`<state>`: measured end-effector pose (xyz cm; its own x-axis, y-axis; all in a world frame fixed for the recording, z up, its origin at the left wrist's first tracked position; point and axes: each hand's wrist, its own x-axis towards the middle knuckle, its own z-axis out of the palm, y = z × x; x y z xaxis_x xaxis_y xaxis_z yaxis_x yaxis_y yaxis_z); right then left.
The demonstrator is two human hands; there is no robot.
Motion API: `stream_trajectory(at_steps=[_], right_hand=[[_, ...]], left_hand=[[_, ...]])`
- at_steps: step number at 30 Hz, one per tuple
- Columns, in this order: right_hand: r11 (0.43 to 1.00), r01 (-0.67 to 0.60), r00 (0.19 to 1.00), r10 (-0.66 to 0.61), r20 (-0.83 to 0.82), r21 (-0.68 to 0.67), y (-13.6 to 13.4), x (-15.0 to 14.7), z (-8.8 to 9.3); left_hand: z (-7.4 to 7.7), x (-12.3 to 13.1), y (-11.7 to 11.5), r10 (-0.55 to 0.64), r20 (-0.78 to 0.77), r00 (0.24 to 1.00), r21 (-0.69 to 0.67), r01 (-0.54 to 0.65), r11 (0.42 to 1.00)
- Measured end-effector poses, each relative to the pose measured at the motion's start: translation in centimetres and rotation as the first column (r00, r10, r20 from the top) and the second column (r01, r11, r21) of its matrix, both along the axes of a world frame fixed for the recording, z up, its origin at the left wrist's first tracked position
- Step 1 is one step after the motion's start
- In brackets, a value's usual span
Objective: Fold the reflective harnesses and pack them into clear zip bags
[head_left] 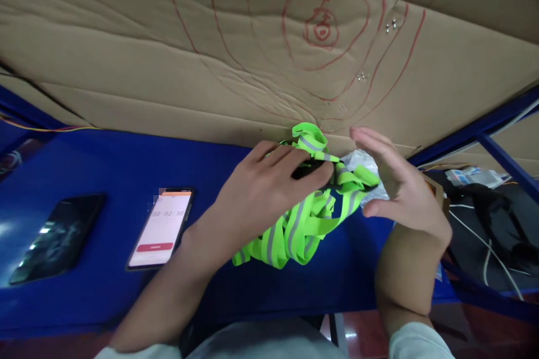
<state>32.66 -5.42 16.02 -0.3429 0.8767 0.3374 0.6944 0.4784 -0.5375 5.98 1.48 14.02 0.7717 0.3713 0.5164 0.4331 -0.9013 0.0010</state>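
Observation:
A heap of neon-green reflective straps (295, 235) with grey stripes lies on the blue tabletop, some loops rising toward the cardboard. My left hand (273, 179) is closed over the upper part of the heap, its fingers wrapped around the straps and a black piece (309, 171) among them. What the palm covers is hidden. Just right of the straps, my right hand (400, 190) is raised with thumb and fingers apart, holding nothing. A crumpled clear plastic bag (362, 162) lies behind the straps, partly covered by them and near my right hand.
A phone with a lit timer screen (162, 230) and a dark phone-like slab (59, 238) lie to the left. A cardboard panel (126, 67) with red drawn lines stands behind. On the right are a blue metal frame (509, 162), white cables and a black device (484, 207).

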Motion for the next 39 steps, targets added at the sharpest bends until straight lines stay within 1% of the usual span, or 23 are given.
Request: stream_trajectory(at_steps=[1, 3, 5, 7, 9, 11, 13, 15, 17, 20, 22, 24, 27, 29, 30, 31, 33, 35, 39], right_hand=[[1.0, 0.016, 0.999, -0.017, 0.032, 0.015, -0.1, -0.8, 0.0], [1.0, 0.02, 0.993, -0.02, 0.113, -0.004, -0.1, -2.4, -0.4], [0.999, 0.045, 0.987, -0.047, 0.152, 0.019, 0.1, -3.6, -0.9], [0.99, 0.085, 0.981, -0.103, 0.167, 0.113, 0.5, -4.0, -1.5], [0.969, 0.103, 0.971, -0.147, 0.188, 0.225, 0.7, -4.0, -1.9], [0.943, 0.118, 0.959, -0.189, 0.211, 0.311, 0.7, -3.8, -2.2], [0.923, 0.133, 0.945, -0.228, 0.233, 0.362, 0.6, -3.8, -2.3], [0.91, 0.152, 0.932, -0.261, 0.25, 0.385, 0.4, -3.8, -2.3], [0.9, 0.178, 0.914, -0.301, 0.272, 0.397, 0.4, -3.9, -2.3], [0.889, 0.225, 0.868, -0.369, 0.333, 0.398, 0.8, -4.2, -2.5], [0.895, 0.239, 0.843, -0.384, 0.377, 0.377, 1.2, -4.5, -2.9], [0.92, 0.223, 0.845, -0.347, 0.407, 0.322, 1.7, -4.9, -3.6], [0.976, 0.148, 0.896, -0.2, 0.398, 0.157, 2.4, -5.5, -4.8], [0.994, 0.097, 0.924, -0.105, 0.367, 0.04, 2.8, -5.8, -5.4], [0.996, 0.09, 0.93, -0.087, 0.358, 0.009, 3.0, -5.8, -5.5], [0.995, 0.095, 0.93, -0.09, 0.357, 0.004, 3.1, -5.8, -5.6], [0.992, 0.115, 0.922, -0.124, 0.367, 0.046, 3.3, -5.8, -5.7], [0.99, 0.116, 0.922, -0.137, 0.361, 0.08, 3.5, -5.7, -5.6], [0.996, 0.072, 0.946, -0.083, 0.314, 0.045, 3.5, -5.5, -5.7]], left_hand=[[0.1, 0.3, -0.3, -0.014, 0.002, 1.0, 0.017, 0.014, 1.0], [0.1, 0.7, -0.7, -0.029, 0.011, 1.0, -0.004, 0.029, 1.0], [0.0, 0.9, -0.8, -0.047, 0.039, 0.998, -0.108, 0.051, 0.993], [-0.1, 0.8, -0.7, -0.099, 0.092, 0.991, -0.276, 0.121, 0.954], [-0.2, 0.6, -0.4, -0.127, 0.171, 0.977, -0.424, 0.189, 0.886], [-0.3, 0.4, 0.1, -0.086, 0.239, 0.967, -0.501, 0.199, 0.842], [-0.4, 0.2, 0.5, -0.027, 0.263, 0.964, -0.526, 0.167, 0.834], [-0.5, 0.2, 0.7, -0.01, 0.245, 0.97, -0.524, 0.141, 0.84], [-0.7, 0.2, 0.8, -0.021, 0.225, 0.974, -0.504, 0.135, 0.853], [-1.2, 0.4, 1.0, -0.029, 0.232, 0.972, -0.442, 0.132, 0.887], [-1.8, 0.6, 1.3, -0.035, 0.206, 0.978, -0.393, 0.115, 0.912], [-2.4, 0.9, 1.7, -0.059, 0.134, 0.989, -0.356, 0.104, 0.929], [-3.3, 1.3, 2.2, -0.104, 0.035, 0.994, -0.346, 0.11, 0.932], [-3.8, 1.7, 2.4, -0.119, 0.022, 0.993, -0.366, 0.119, 0.923], [-3.9, 1.8, 2.4, -0.119, 0.027, 0.993, -0.372, 0.12, 0.92], [-3.9, 2.0, 2.3, -0.112, 0.033, 0.993, -0.37, 0.116, 0.922], [-3.8, 2.1, 2.1, -0.087, 0.028, 0.996, -0.343, 0.091, 0.935], [-3.6, 2.2, 1.8, -0.052, -0.011, 0.999, -0.303, 0.046, 0.952], [-3.0, 2.1, 1.6, -0.018, -0.091, 0.996, -0.224, -0.003, 0.974]])
